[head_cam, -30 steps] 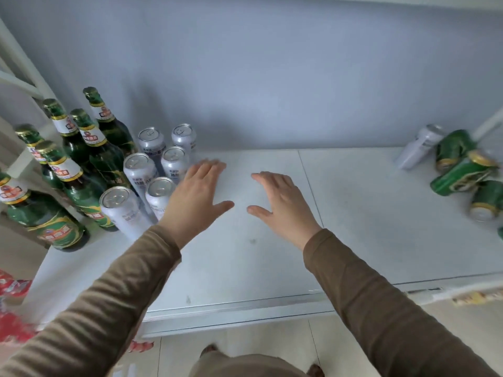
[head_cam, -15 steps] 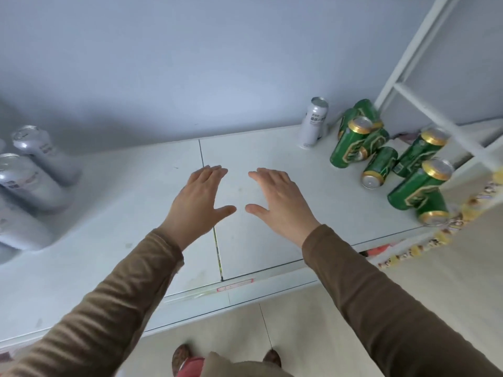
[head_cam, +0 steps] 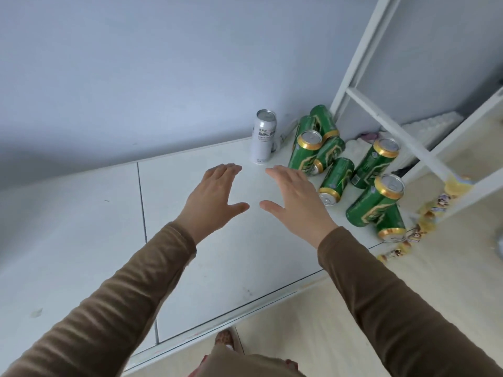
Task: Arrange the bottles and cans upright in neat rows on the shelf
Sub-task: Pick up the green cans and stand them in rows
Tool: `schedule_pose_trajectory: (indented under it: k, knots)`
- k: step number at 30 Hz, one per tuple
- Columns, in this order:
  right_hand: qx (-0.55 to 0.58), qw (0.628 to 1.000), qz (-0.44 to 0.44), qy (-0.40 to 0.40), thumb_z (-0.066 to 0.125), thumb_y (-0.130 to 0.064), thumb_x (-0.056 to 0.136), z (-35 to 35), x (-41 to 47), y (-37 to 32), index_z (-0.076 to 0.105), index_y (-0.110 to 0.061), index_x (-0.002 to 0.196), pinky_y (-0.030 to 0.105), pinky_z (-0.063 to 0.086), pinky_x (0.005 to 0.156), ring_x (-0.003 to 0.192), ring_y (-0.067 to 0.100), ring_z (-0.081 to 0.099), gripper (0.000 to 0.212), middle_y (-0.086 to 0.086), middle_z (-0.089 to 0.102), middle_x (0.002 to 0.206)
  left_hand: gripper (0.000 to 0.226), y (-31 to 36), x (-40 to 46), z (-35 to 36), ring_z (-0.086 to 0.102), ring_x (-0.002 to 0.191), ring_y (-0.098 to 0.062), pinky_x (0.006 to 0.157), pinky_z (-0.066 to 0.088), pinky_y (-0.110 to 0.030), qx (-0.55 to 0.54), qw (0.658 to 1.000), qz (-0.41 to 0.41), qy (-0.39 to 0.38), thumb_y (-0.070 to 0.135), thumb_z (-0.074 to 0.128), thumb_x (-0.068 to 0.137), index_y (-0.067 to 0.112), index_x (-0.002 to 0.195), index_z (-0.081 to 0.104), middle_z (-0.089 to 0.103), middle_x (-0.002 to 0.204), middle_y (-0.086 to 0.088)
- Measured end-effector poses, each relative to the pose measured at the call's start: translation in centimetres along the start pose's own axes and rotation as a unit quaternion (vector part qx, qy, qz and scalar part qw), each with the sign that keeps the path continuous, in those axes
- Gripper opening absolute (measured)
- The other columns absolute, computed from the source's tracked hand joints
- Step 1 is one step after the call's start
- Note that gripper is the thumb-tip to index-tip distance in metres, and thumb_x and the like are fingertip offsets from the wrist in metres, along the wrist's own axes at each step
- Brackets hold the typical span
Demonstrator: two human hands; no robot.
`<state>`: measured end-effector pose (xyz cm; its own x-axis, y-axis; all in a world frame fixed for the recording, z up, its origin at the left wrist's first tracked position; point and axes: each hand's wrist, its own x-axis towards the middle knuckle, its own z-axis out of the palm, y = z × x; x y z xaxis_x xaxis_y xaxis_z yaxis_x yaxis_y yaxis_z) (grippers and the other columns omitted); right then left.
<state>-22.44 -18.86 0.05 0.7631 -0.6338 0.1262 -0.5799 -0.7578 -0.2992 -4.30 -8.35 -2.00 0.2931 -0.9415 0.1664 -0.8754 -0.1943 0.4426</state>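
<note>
1. I see the green cans [head_cam: 340, 170] bunched at the far right end of the shelf [head_cam: 81, 240], approx eight of them, w/ gold rims. Some look upright, e.g. one near the front of the bunch [head_cam: 304, 151]; others lie tipped or on their sides, e.g. one w/ its top facing me [head_cam: 336, 181] and one at the shelf's front edge [head_cam: 390, 224]. They touch or overlap one another; no rows.
2. White can [head_cam: 263, 136] stands upright just left of the green bunch, close to the back wall [head_cam: 163, 63], apart from the greens.
3. My left hand [head_cam: 211, 198] is over the bare mid shelf, palm down, fingers straight and together, thumb out to the side. Holds nothing.
4. My right hand [head_cam: 295, 204] is beside it, same pose: flat, fingers extended, thumb out toward the left thumb. Holds nothing; its fingertips are near the closest green cans, but I can't tell if they touch.
5. Can't tell if either palm rests on the shelf or hovers above it.
6. Brown sleeves [head_cam: 394, 308] cover both forearms.
7. White frame post [head_cam: 356, 58] w/ cross bars rises right of the cans.
8. Pale floor [head_cam: 326, 336] below the shelf edge; small yellowish scraps [head_cam: 432, 210] are scattered by the frame's foot.
</note>
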Motion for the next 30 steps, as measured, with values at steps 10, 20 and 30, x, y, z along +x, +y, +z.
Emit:
schedule_pose_trajectory:
  k: [10,20,30]
  knots:
    - [-0.008,1.000,0.020,0.018,0.063,-0.047,0.090,-4.3,1.8,9.3,0.039,-0.018,0.147,0.039,0.032,0.113,0.135,0.023,0.036,0.069,0.002,0.043,0.149,0.085,6.6,8.8,3.1,0.037,0.135,-0.021,0.107,0.039,-0.036,-0.031,0.999,0.024,-0.019,0.043,0.075,0.082,0.020,0.152,0.033,0.040,0.151,0.002]
    - [-0.011,0.996,-0.050,-0.069,0.059,-0.055,0.090,-9.2,1.3,19.6,0.034,-0.024,0.150,0.039,0.032,0.113,0.139,0.021,0.032,0.072,-0.003,0.040,0.152,0.090,12.4,17.0,7.8,0.040,0.137,-0.025,0.111,0.035,-0.036,-0.038,0.998,-0.053,-0.017,0.038,0.080,0.078,0.019,0.152,0.032,0.038,0.150,-0.006]
    - [0.039,0.976,-0.048,-0.209,0.070,-0.053,0.083,-9.7,-1.8,25.6,0.034,-0.032,0.148,0.037,0.042,0.104,0.135,0.013,0.036,0.078,-0.010,0.036,0.150,0.080,14.7,20.3,10.2,0.052,0.120,-0.029,0.101,0.045,-0.040,-0.011,0.992,-0.122,-0.024,0.032,0.080,0.078,0.021,0.146,0.038,0.044,0.137,-0.009]
